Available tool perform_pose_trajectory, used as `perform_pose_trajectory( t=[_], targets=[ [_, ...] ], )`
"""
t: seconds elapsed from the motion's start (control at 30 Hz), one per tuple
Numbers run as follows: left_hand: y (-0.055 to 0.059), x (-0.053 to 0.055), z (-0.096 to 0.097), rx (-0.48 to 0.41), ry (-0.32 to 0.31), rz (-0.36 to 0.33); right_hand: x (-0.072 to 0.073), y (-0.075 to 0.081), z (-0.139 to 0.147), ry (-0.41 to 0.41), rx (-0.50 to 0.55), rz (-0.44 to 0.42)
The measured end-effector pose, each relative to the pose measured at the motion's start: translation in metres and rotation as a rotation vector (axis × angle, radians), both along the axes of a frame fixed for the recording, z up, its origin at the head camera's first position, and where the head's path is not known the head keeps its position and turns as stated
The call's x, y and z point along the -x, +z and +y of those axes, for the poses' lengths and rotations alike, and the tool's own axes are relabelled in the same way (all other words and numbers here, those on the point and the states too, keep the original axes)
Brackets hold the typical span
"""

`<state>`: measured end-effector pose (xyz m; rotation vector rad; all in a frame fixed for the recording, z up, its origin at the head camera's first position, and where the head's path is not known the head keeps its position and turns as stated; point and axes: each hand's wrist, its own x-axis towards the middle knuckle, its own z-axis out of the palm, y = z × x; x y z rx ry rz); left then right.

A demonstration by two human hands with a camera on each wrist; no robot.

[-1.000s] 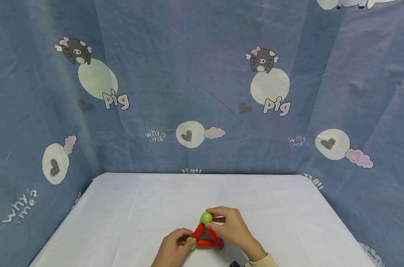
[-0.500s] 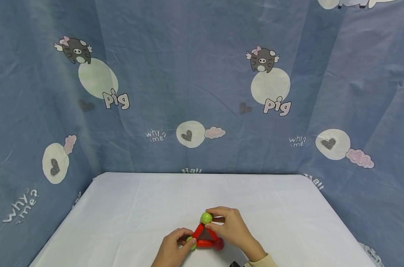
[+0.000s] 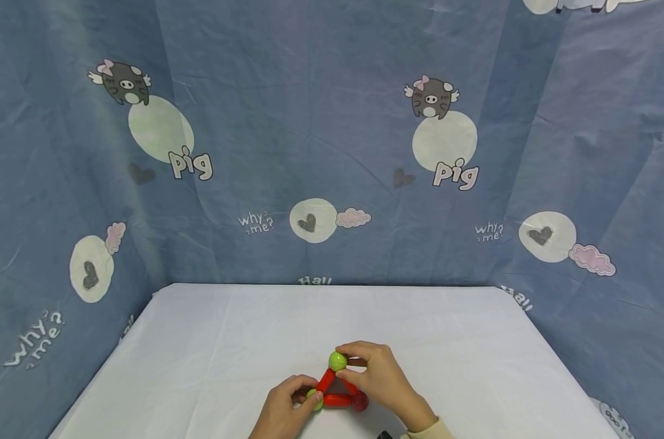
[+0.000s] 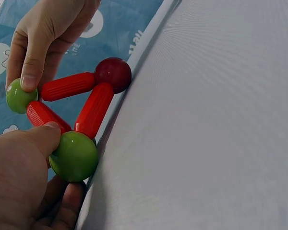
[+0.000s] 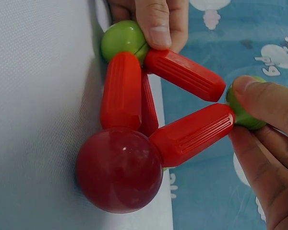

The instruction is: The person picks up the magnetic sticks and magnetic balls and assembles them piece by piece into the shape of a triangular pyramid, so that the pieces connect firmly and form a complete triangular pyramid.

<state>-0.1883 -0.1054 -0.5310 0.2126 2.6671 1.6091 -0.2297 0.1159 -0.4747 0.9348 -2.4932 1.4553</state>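
Observation:
A triangle of red grooved rods (image 5: pixel 192 134) and balls stands on the white tabletop. My left hand (image 3: pixel 288 405) pinches the green ball (image 4: pixel 74 157) at its near left corner between thumb and fingers. At the far corner my right hand (image 3: pixel 383 375) pinches another green ball (image 3: pixel 337 361) with thumb and forefinger, right at the ends of two rods. In the right wrist view the upper of these rods ends a little short of that ball. A dark red ball (image 5: pixel 119 170) forms the near right corner, untouched by either hand. Behind the rods, another red strip (image 5: pixel 149 105) shows partly hidden.
White cloth covers the table (image 3: pixel 227 341). Blue curtain (image 3: pixel 332 122) printed with pigs and clouds hangs behind it and along both sides. A small black object (image 3: pixel 385 435) shows beside the right sleeve (image 3: pixel 430 430).
My right hand has shifted slightly left and toward me with the far green ball, closer to the rod ends. The left hand and the rest of the triangle stay put.

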Motion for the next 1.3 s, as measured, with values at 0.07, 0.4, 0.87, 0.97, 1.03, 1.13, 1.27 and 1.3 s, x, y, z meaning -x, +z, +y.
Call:
perform_pose_trajectory(
  t=[0.07, 0.4, 0.87, 0.97, 1.03, 1.13, 1.27, 1.3],
  targets=[
    [0.001, 0.0, 0.0, -0.001, -0.003, -0.001, 0.0, 0.0, 0.0, 0.0, -0.007, 0.008],
    [0.003, -0.001, 0.0, -0.026, -0.019, -0.005, -0.001, 0.001, -0.001, 0.013, -0.03, 0.017],
    [0.003, -0.002, -0.001, -0.023, -0.035, 0.005, -0.002, 0.004, 0.0, 0.027, -0.037, -0.048],
    [0.003, -0.002, 0.0, -0.021, -0.031, 0.003, -0.001, 0.005, 0.002, 0.038, -0.055, -0.074],
    [0.003, -0.003, 0.0, -0.018, -0.024, -0.002, 0.001, 0.005, 0.005, 0.03, -0.09, -0.083],
    [0.003, -0.002, 0.001, -0.011, -0.017, -0.002, 0.002, 0.007, 0.008, 0.003, -0.149, -0.106],
    [0.003, -0.002, 0.001, -0.006, -0.012, 0.007, 0.004, 0.008, 0.013, -0.011, -0.217, -0.158],
    [0.003, -0.002, 0.001, -0.007, -0.013, 0.011, 0.004, 0.008, 0.014, -0.007, -0.23, -0.17]
  ],
)
